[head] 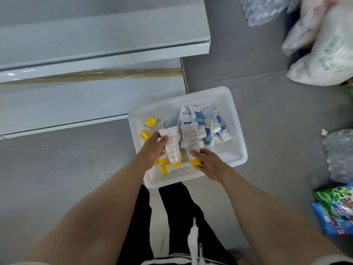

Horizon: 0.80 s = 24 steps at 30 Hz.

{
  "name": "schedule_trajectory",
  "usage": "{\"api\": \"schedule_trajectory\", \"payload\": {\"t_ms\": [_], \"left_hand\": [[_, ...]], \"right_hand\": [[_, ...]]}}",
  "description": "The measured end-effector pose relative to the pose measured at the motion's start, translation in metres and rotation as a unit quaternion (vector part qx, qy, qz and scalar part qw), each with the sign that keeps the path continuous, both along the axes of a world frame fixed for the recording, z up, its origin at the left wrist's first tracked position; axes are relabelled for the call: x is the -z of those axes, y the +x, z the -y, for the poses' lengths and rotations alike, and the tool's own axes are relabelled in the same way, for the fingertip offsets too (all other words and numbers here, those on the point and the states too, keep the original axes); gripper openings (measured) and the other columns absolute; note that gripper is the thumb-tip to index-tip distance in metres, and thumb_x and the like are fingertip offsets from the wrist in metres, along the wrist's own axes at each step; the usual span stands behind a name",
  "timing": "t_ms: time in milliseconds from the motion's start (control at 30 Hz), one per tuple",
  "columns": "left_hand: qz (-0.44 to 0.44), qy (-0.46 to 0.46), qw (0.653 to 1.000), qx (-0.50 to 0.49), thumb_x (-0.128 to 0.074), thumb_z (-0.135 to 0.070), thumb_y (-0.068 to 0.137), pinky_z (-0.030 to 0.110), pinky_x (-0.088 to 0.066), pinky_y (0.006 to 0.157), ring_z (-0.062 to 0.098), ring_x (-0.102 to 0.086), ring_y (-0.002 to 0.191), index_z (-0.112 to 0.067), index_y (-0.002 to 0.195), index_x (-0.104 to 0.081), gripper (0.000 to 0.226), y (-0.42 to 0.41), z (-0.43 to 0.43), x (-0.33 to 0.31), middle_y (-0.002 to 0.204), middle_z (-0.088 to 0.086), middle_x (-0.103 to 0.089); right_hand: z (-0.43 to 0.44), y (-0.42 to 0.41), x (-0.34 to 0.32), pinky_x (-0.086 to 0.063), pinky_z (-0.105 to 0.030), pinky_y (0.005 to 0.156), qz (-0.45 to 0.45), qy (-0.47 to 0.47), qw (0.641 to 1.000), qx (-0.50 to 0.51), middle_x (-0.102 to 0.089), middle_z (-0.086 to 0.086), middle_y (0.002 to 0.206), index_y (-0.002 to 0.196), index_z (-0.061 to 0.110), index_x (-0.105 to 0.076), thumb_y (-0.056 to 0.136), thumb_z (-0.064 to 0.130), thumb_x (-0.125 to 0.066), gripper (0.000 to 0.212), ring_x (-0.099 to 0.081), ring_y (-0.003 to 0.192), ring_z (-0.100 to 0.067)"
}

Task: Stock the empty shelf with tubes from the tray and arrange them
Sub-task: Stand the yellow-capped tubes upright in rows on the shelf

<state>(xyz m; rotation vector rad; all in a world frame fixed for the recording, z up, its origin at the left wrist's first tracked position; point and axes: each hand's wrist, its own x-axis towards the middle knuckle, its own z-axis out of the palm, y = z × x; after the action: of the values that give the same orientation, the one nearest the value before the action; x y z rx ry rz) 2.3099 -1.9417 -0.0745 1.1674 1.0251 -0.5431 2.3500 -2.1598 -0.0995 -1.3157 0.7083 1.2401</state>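
Note:
A white plastic tray [236,131] sits on the grey floor in front of me. It holds white tubes with yellow caps [150,121] on its left side and several blue-and-white tubes [208,119] on its right. My left hand [152,150] grips one yellow-capped tube [172,144], cap pointing toward me. My right hand [208,161] holds a second yellow-capped tube [189,136] by its cap end. Both tubes are over the tray. The empty white shelf [76,104] lies to the left, with a higher shelf [95,46] above it.
White plastic bags [324,54] and wrapped bottle packs [263,10] lie on the floor at the right. A clear wrapped pack [340,155] and green and blue packets [336,209] sit at the right edge. My legs [172,217] are just below the tray.

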Motion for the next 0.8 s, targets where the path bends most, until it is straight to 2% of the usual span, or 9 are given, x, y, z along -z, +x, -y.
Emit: {"api": "schedule_trajectory", "payload": {"t_ms": [133, 233, 333, 467, 533, 600, 667, 800], "left_hand": [[0.041, -0.048, 0.997, -0.053, -0.048, -0.037, 0.1, 0.04, -0.054, 0.08, 0.021, -0.068, 0.095, -0.025, 0.118, -0.055, 0.022, -0.018, -0.022, -0.029, 0.106, 0.001, -0.068], [0.055, -0.065, 0.991, -0.105, -0.046, -0.038, 0.1, 0.038, -0.057, 0.068, 0.02, -0.068, 0.077, -0.019, 0.116, -0.056, 0.026, -0.03, -0.043, -0.053, 0.09, 0.002, -0.07], [0.063, -0.093, 0.986, -0.126, -0.049, -0.03, 0.1, 0.037, -0.057, 0.063, 0.024, -0.067, 0.075, -0.01, 0.117, -0.058, 0.028, -0.05, -0.075, -0.08, 0.091, 0.008, -0.069], [0.104, -0.139, 0.979, -0.107, -0.052, -0.006, 0.096, 0.029, -0.056, 0.051, 0.015, -0.07, 0.061, -0.005, 0.103, -0.06, 0.011, -0.09, -0.135, -0.124, 0.071, 0.004, -0.073], [0.133, -0.136, 0.974, -0.122, -0.055, -0.001, 0.093, 0.032, -0.058, 0.056, 0.018, -0.071, 0.069, -0.001, 0.106, -0.06, 0.014, -0.113, -0.173, -0.149, 0.078, 0.007, -0.073], [0.165, -0.135, 0.968, -0.132, -0.059, -0.001, 0.091, 0.038, -0.057, 0.073, 0.024, -0.069, 0.093, 0.001, 0.113, -0.06, 0.023, -0.134, -0.213, -0.173, 0.1, 0.012, -0.072], [0.196, -0.132, 0.962, -0.137, -0.06, -0.001, 0.09, 0.041, -0.051, 0.087, 0.03, -0.062, 0.111, 0.003, 0.118, -0.059, 0.029, -0.155, -0.256, -0.197, 0.119, 0.017, -0.066], [0.266, -0.065, 0.956, -0.109, -0.058, -0.001, 0.09, 0.036, -0.051, 0.085, 0.023, -0.063, 0.106, -0.001, 0.12, -0.059, 0.03, -0.186, -0.34, -0.246, 0.126, 0.014, -0.062]], "right_hand": [[-0.025, -0.002, -0.029, -0.052, -0.032, 0.09, 0.027, 0.047, 0.999, -0.004, -0.07, -0.001, 0.12, 0.122, 0.02, -0.065, 0.09, 0.023, -0.07, 0.033, -0.064, 0.11, -0.019], [-0.054, -0.012, -0.053, -0.051, -0.033, 0.093, 0.057, 0.075, 0.995, 0.012, -0.069, -0.002, 0.123, 0.128, 0.018, -0.062, 0.091, 0.02, -0.067, 0.037, -0.063, 0.11, -0.02], [-0.092, -0.027, -0.081, -0.048, -0.033, 0.093, 0.089, 0.094, 0.992, 0.002, -0.066, -0.002, 0.127, 0.13, 0.019, -0.06, 0.093, 0.021, -0.066, 0.038, -0.061, 0.113, -0.021], [-0.155, -0.052, -0.124, -0.052, -0.032, 0.085, 0.136, 0.126, 0.983, 0.005, -0.065, -0.005, 0.13, 0.133, 0.016, -0.054, 0.093, 0.017, -0.064, 0.041, -0.062, 0.116, -0.021], [-0.194, -0.068, -0.146, -0.052, -0.036, 0.092, 0.162, 0.145, 0.976, 0.007, -0.063, -0.007, 0.132, 0.133, 0.014, -0.052, 0.094, 0.014, -0.062, 0.041, -0.06, 0.118, -0.024], [-0.235, -0.084, -0.167, -0.047, -0.044, 0.103, 0.188, 0.165, 0.968, 0.005, -0.06, -0.011, 0.135, 0.135, 0.011, -0.049, 0.094, 0.011, -0.061, 0.042, -0.057, 0.122, -0.028], [-0.278, -0.1, -0.188, -0.043, -0.048, 0.107, 0.209, 0.185, 0.96, -0.003, -0.06, -0.012, 0.134, 0.133, 0.012, -0.05, 0.094, 0.012, -0.062, 0.041, -0.056, 0.124, -0.031], [-0.361, -0.124, -0.233, -0.055, -0.037, 0.087, 0.255, 0.224, 0.941, -0.013, -0.064, -0.008, 0.123, 0.12, 0.018, -0.056, 0.094, 0.016, -0.062, 0.027, -0.063, 0.106, -0.024]]}}
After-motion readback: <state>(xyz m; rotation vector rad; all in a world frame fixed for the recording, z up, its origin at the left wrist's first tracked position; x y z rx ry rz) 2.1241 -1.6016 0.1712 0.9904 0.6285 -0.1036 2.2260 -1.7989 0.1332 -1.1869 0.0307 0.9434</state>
